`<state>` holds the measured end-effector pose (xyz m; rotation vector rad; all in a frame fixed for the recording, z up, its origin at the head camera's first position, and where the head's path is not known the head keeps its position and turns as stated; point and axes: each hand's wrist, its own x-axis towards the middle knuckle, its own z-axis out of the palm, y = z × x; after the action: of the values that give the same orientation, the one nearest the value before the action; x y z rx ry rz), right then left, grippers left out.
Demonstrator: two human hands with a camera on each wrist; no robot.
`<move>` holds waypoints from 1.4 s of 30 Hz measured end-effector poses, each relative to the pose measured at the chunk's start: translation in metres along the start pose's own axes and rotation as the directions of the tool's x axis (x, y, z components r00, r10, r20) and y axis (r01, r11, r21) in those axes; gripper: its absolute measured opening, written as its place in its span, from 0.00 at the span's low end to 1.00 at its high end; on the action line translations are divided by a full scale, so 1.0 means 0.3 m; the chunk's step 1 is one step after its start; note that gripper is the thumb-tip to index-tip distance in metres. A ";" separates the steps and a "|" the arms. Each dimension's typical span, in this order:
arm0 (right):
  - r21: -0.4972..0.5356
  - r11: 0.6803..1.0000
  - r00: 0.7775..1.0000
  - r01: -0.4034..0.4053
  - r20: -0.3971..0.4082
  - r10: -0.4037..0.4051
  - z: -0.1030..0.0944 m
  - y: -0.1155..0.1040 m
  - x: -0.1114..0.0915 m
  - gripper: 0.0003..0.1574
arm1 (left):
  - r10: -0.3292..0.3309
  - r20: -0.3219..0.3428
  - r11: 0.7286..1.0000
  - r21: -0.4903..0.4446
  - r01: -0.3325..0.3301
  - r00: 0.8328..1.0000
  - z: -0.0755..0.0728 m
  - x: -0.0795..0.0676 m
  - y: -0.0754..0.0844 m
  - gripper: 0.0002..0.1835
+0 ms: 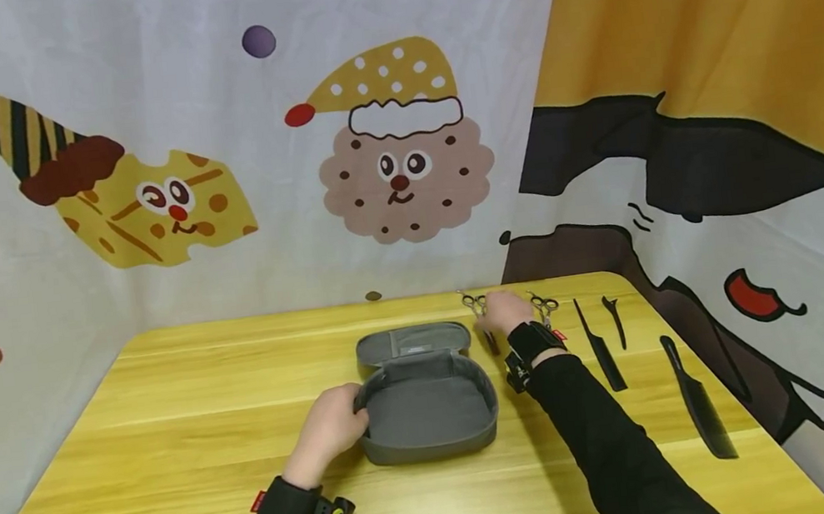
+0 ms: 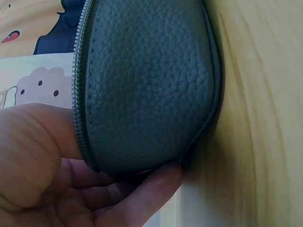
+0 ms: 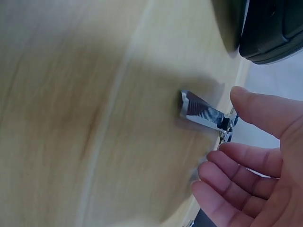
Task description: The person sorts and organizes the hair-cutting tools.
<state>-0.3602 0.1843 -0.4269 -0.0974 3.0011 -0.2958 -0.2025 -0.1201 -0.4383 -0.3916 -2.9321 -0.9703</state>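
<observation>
Gripping the grey case [image 1: 432, 449], mid-frame, by its left wall with the left fingers [image 2: 147, 194]! Hovering upper right of centre with the right fingers [image 3: 234, 171] parted, gripping nothing, close by toothed scissors [image 3: 206, 111] seen between their tips.

Bench [image 1: 176, 449]: yellow wood grain, far corners rounded.
Tail comb [image 1: 607, 364]: black, on the right, thin handle pointing to the far side.
Hair clip [image 1: 617, 323]: dark, slim, just right of the tail comb.
Wide comb [image 1: 705, 410]: black, farther right and nearer.
Backdrop [image 1: 206, 19]: printed cloth beyond the far edge.
Cheese figure [image 1: 196, 213]: on the cloth's left, striped hat.
Biscuit figure [image 1: 375, 194]: right of the cheese, dotted yellow cap, red tip.
</observation>
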 end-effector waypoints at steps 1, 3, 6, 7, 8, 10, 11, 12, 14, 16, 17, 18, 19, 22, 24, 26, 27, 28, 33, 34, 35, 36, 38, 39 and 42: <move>0.002 1.000 1.000 -0.006 0.006 0.006 0.003 0.001 0.003 0.19 | 0.000 0.001 1.000 0.000 0.000 1.000 0.000 0.000 0.001 0.03; -0.004 1.000 1.000 -0.014 0.014 0.014 0.008 0.003 0.007 0.19 | 0.000 0.003 1.000 -0.001 0.000 1.000 0.000 0.000 0.004 0.03; -0.004 1.000 0.999 -0.022 0.028 0.022 0.014 0.007 0.011 0.22 | -0.002 0.006 1.000 -0.002 0.002 1.000 0.001 0.000 0.006 0.03; -0.005 1.000 0.999 -0.021 0.032 0.022 0.016 0.008 0.012 0.23 | -0.003 0.005 1.000 -0.002 0.003 1.000 0.001 0.001 0.007 0.03; -0.004 1.000 0.999 -0.021 0.033 0.021 0.016 0.009 0.012 0.23 | -0.004 0.005 1.000 -0.001 0.004 1.000 0.001 0.001 0.007 0.03; 0.000 1.000 0.999 -0.020 0.036 0.020 0.017 0.011 0.013 0.25 | -0.004 0.004 1.000 -0.001 0.004 1.000 0.002 0.003 0.007 0.03; 0.001 1.000 0.999 -0.020 0.037 0.020 0.018 0.011 0.014 0.25 | -0.005 0.003 1.000 -0.001 0.005 1.000 0.002 0.003 0.007 0.03; -0.001 1.000 0.999 -0.019 0.037 0.019 0.018 0.011 0.014 0.25 | -0.004 0.002 1.000 -0.001 0.004 1.000 0.001 0.003 0.007 0.04; -0.007 1.000 0.999 -0.019 0.034 0.020 0.020 0.014 0.015 0.24 | -0.003 0.001 1.000 -0.003 0.003 1.000 0.001 0.004 0.007 0.04; -0.019 1.000 0.999 -0.020 0.029 0.021 0.020 0.015 0.015 0.23 | 0.000 -0.002 1.000 -0.004 0.000 1.000 0.001 0.004 0.006 0.04; -0.024 1.000 0.999 -0.019 0.026 0.020 0.020 0.016 0.016 0.22 | 0.001 -0.002 1.000 -0.004 -0.001 1.000 0.002 0.004 0.006 0.03; -0.027 0.999 1.000 -0.017 0.021 0.018 0.020 0.017 0.016 0.21 | 0.003 -0.003 1.000 -0.005 -0.003 1.000 0.002 0.004 0.005 0.03; -0.030 0.999 1.000 -0.015 0.017 0.016 0.021 0.018 0.016 0.21 | 0.005 -0.004 1.000 -0.005 -0.005 1.000 0.002 0.004 0.005 0.03; -0.035 0.999 1.000 -0.001 0.005 0.002 0.019 0.021 0.015 0.20 | 0.005 -0.004 1.000 -0.006 -0.005 1.000 0.002 0.003 0.005 0.02; -0.032 0.999 1.000 0.010 0.000 -0.010 0.019 0.024 0.015 0.19 | 0.003 -0.001 1.000 -0.007 -0.003 1.000 0.002 0.003 0.005 0.03; -0.034 0.999 1.000 0.019 -0.005 -0.019 0.018 0.028 0.016 0.17 | -0.002 0.002 1.000 -0.008 0.002 1.000 0.003 0.003 0.006 0.05; -0.034 0.999 1.000 0.020 -0.004 -0.020 0.018 0.029 0.017 0.17 | -0.004 0.003 1.000 -0.009 0.004 1.000 0.003 0.002 0.006 0.04; -0.032 0.999 1.000 0.020 -0.005 -0.021 0.018 0.030 0.018 0.16 | -0.004 0.005 1.000 -0.009 0.004 1.000 0.003 0.002 0.006 0.04; -0.026 1.000 1.000 0.002 0.002 -0.001 0.018 0.026 0.016 0.18 | -0.002 0.009 1.000 -0.011 0.002 1.000 0.004 0.000 0.005 0.03; -0.024 1.000 1.000 -0.003 0.004 0.003 0.017 0.024 0.014 0.20 | -0.001 0.009 1.000 -0.010 0.001 1.000 0.004 0.000 0.004 0.03; -0.023 1.000 1.000 -0.003 0.004 0.003 0.016 0.022 0.011 0.21 | 0.001 0.008 1.000 -0.009 0.000 1.000 0.004 0.000 0.003 0.03; -0.020 1.000 1.000 -0.004 0.006 0.004 0.014 0.020 0.008 0.23 | 0.000 0.008 1.000 -0.007 0.000 1.000 0.003 0.000 0.003 0.03; -0.019 1.000 1.000 -0.001 0.005 0.001 0.011 0.015 0.004 0.25 | 0.000 0.006 1.000 -0.004 0.000 1.000 0.003 0.001 0.000 0.03; -0.017 1.000 1.000 0.001 0.006 -0.001 0.010 0.015 0.003 0.25 | -0.001 0.006 1.000 -0.003 0.001 1.000 0.003 0.000 0.000 0.03; -0.011 1.000 1.000 0.005 0.010 -0.005 0.007 0.014 0.001 0.27 | -0.002 0.007 1.000 0.000 0.002 1.000 0.003 -0.001 0.000 0.03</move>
<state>-0.3604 0.1880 -0.4298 -0.1065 2.9935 -0.2790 -0.2024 -0.1198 -0.4390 -0.3928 -2.9393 -0.9717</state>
